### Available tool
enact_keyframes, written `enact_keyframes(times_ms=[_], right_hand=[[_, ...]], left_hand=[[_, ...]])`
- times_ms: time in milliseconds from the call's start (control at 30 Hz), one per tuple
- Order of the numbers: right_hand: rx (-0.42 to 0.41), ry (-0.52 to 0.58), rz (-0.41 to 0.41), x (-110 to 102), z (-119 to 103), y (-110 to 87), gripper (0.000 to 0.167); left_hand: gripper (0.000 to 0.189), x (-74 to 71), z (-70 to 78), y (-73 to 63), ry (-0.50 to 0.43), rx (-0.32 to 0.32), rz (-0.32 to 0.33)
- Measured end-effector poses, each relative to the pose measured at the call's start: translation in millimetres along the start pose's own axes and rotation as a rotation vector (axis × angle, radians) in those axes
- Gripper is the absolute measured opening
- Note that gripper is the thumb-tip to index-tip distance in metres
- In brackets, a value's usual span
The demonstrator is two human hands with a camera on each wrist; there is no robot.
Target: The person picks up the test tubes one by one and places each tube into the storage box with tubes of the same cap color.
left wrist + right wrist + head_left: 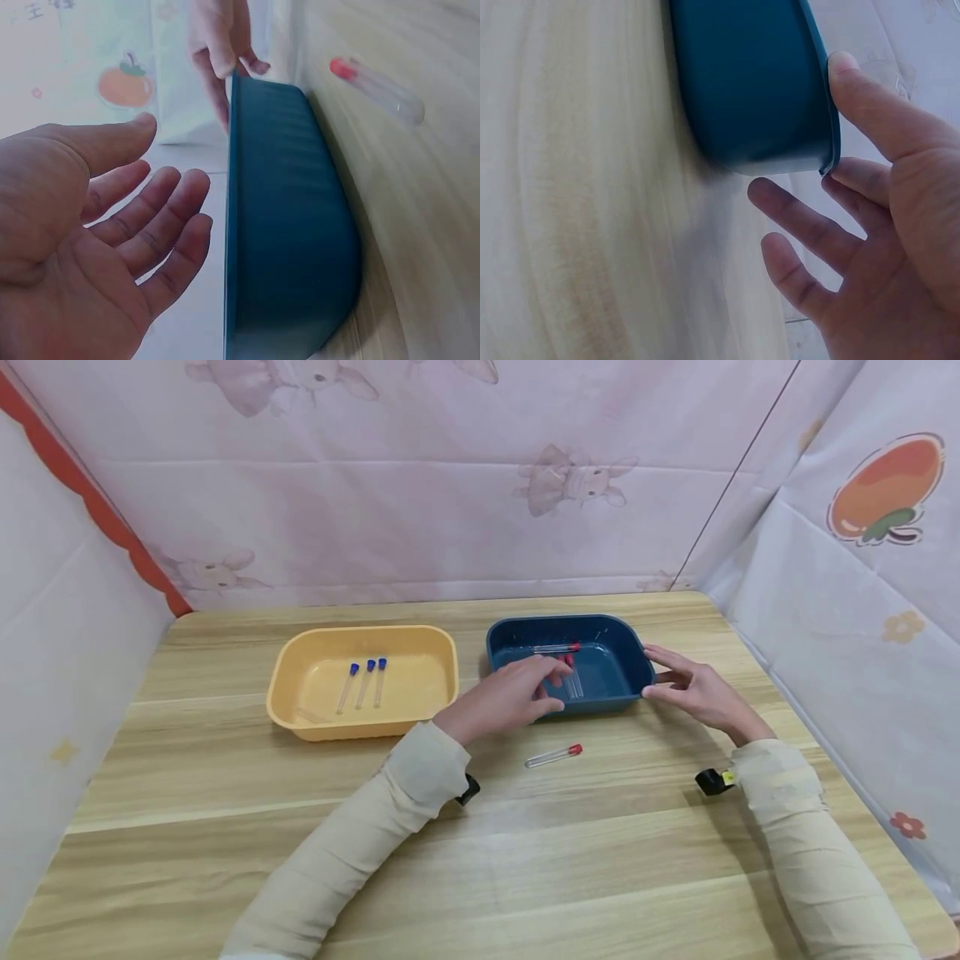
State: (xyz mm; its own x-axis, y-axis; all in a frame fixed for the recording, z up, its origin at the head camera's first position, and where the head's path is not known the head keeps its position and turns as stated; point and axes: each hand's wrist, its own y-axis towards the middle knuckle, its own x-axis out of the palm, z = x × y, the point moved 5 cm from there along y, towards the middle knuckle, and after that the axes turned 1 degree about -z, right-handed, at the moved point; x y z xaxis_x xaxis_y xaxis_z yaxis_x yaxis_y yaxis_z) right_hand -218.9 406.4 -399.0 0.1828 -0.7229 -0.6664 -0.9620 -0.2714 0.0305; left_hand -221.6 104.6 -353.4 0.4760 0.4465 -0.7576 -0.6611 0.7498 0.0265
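Observation:
My right hand [697,693] holds the right end of a dark blue plastic basin [637,681], thumb and fingertips at its rim [821,90]. Over the basin's near left side hovers my left hand [517,693], its fingers loosely bent; the left wrist view shows nothing in its palm [97,247]. Inside the blue basin lie red-capped test tubes: one [555,648] along the far side and others [574,681] near the left fingertips, partly hidden by that hand. Another red-capped test tube [553,756] lies on the table in front of the basin.
A yellow basin [363,727] stands to the left, holding three blue-capped test tubes [365,685]. Both basins sit on a wood-grain table [525,877]. A printed cloth wall [420,527] rises behind, with similar side walls. A black wrist camera [712,782] shows at the right sleeve.

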Motion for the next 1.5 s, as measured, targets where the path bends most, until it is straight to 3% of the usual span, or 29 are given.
enact_keyframes(times_ms=[267, 567, 867, 1500], right_hand=[[0.017, -0.002, -0.006, -0.3, 3.6, 0.5, 0.071], [0.023, 0.003, -0.016, -0.2, 4.8, 0.2, 0.072], [0.033, -0.015, -0.016, -2.0, 6.2, -1.2, 0.072], [0.005, -0.002, -0.021, -1.7, 4.3, 1.4, 0.071]], left_hand=[[0.046, 6.6, 0.7, -18.3, 0.01, 0.032, -0.037], [0.039, 20.3, -6.7, -30.9, 0.001, 0.008, -0.078], [0.04, 44.3, -18.4, -34.0, 0.02, -0.037, -0.155], [0.032, 65.4, -23.7, -26.3, 0.089, -0.097, -0.152]])
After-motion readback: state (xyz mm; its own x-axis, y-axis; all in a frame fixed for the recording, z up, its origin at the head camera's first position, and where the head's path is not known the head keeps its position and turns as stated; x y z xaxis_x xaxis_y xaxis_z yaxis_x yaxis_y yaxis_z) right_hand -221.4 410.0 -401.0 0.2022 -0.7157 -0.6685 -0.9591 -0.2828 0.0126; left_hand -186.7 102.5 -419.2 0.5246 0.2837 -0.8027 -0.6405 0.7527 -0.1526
